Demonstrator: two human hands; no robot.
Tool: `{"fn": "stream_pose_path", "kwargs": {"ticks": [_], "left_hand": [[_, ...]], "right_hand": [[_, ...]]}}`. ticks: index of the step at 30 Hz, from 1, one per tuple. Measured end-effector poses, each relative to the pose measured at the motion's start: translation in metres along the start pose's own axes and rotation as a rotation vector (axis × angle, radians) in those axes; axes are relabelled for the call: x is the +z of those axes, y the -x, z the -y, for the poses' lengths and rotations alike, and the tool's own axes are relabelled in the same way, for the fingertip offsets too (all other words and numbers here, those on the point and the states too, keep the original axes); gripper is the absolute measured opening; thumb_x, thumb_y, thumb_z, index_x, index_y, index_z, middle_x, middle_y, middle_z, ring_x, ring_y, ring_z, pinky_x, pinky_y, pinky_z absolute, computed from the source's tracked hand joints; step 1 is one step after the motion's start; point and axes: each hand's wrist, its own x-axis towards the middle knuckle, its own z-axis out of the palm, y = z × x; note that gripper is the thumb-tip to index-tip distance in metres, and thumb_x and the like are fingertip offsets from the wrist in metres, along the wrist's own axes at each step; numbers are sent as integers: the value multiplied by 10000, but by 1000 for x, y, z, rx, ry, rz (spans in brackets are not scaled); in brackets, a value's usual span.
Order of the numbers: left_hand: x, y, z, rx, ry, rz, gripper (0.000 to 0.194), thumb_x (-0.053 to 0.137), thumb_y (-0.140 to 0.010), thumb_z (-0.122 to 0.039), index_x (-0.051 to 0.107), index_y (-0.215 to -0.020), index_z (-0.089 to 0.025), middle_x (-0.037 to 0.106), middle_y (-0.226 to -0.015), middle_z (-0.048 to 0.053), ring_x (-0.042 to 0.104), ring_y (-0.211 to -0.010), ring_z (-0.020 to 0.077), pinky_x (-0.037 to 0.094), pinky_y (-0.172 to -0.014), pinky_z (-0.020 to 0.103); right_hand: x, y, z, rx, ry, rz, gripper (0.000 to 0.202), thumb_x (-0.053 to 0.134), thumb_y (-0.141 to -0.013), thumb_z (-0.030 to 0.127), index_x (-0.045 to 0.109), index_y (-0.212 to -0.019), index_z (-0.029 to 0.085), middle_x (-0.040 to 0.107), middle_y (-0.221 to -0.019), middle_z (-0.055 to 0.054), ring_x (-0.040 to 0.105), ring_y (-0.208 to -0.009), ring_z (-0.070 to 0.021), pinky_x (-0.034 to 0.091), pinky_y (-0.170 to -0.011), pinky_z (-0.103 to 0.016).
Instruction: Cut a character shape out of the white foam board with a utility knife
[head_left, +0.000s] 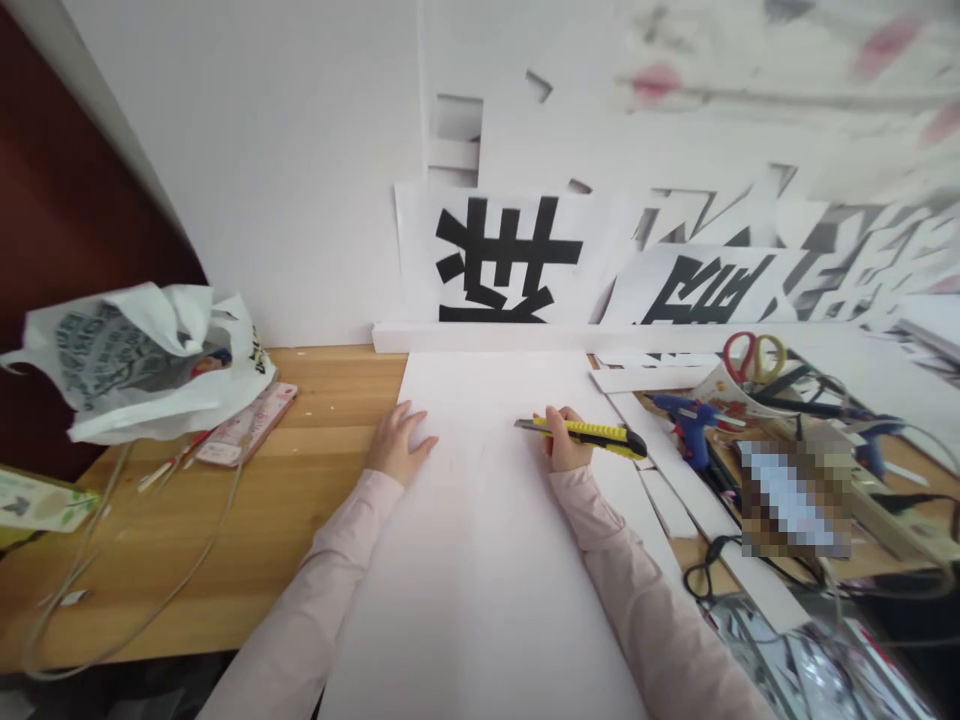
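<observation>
A long white board lies on the wooden table, reaching from the wall side down past the bottom of the view. My left hand rests on its left edge, fingers spread and nothing held. Over the board's right half, my right hand is closed around a yellow and black utility knife. The knife's blade end points left, over the white surface. Whether the blade touches the board I cannot tell.
A white plastic bag and a pink box sit on the wooden table at left, near a loose cable. At right are a blue glue gun, scissors and white strips. Sheets with black characters lean at the back.
</observation>
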Motion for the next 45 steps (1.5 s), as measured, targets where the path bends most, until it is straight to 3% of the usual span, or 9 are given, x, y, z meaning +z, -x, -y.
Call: {"fn": "stream_pose_path", "kwargs": {"ticks": [6, 11, 14, 17, 22, 30, 41, 43, 45], "left_hand": [[4, 9, 4, -101, -76, -49, 456, 618, -884, -379, 622, -1300, -192, 475, -1501, 158, 455, -1398, 327, 376, -1183, 484], [-4, 4, 0, -89, -110, -11, 438, 606, -886, -306, 630, -1300, -164, 513, -1472, 179, 484, -1377, 319, 381, -1168, 470], [-15, 10, -2, -28, -134, 37, 430, 580, -906, -311, 638, -1320, -211, 449, -1544, 143, 415, -1436, 301, 337, -1194, 456], [-26, 16, -1, 43, -160, 105, 394, 547, -928, -354, 656, -1303, -301, 413, -1584, 66, 365, -1468, 300, 293, -1207, 494], [-32, 13, 0, 78, -198, 181, 440, 461, -965, -406, 593, -1376, -324, 404, -1591, 70, 342, -1479, 299, 231, -1202, 569], [-16, -24, -12, 75, -248, 177, 481, 414, -983, -409, 557, -1420, -268, 362, -1607, 121, 301, -1492, 305, 235, -1201, 513], [-7, -39, -10, 174, -263, 81, 493, 380, -979, -370, 546, -1408, -194, 511, -1375, 174, 437, -1274, 351, 311, -1098, 487], [-7, -40, -9, 205, -276, 61, 484, 392, -971, -360, 559, -1387, -178, 535, -1305, 183, 456, -1229, 355, 344, -1056, 485], [-6, -40, -8, 231, -290, 40, 475, 405, -964, -353, 571, -1369, -169, 548, -1260, 187, 467, -1202, 358, 359, -1032, 488]], "right_hand": [[-17, 16, 5, 22, 57, -11, 590, 687, -708, 728, 401, -504, 254, 399, -329, 76, 337, -332, -107, 390, -417, -291], [-35, 34, 11, 65, 78, -37, 541, 684, -738, 696, 484, -555, 227, 409, -342, 72, 359, -333, -101, 292, -383, -264], [-44, 42, 15, 87, 67, -13, 536, 657, -748, 716, 655, -782, 181, 473, -385, 67, 402, -348, -112, 323, -396, -261], [-51, 51, 21, 89, 27, 47, 639, 618, -748, 754, 675, -984, 163, 557, -460, 44, 501, -419, -138, 441, -478, -291], [-53, 81, 31, 87, 14, 89, 578, 712, -720, 673, 641, -1021, 185, 633, -553, 21, 583, -509, -155, 518, -584, -318], [-18, 130, 44, 115, 89, 105, 406, 796, -729, 510, 555, -886, 222, 553, -465, 86, 448, -369, -86, 369, -415, -208], [38, 141, 44, 91, 290, 39, 250, 689, -814, 419, 523, -848, 236, 584, -524, 68, 534, -446, -112, 458, -478, -227], [44, 143, 38, 25, 342, 42, 210, 679, -816, 379, 526, -849, 240, 588, -546, 71, 545, -464, -119, 564, -620, -299], [48, 145, 34, -74, 379, 53, 172, 675, -807, 325, 526, -838, 245, 572, -555, 87, 551, -481, -118, 584, -897, -423]]}}
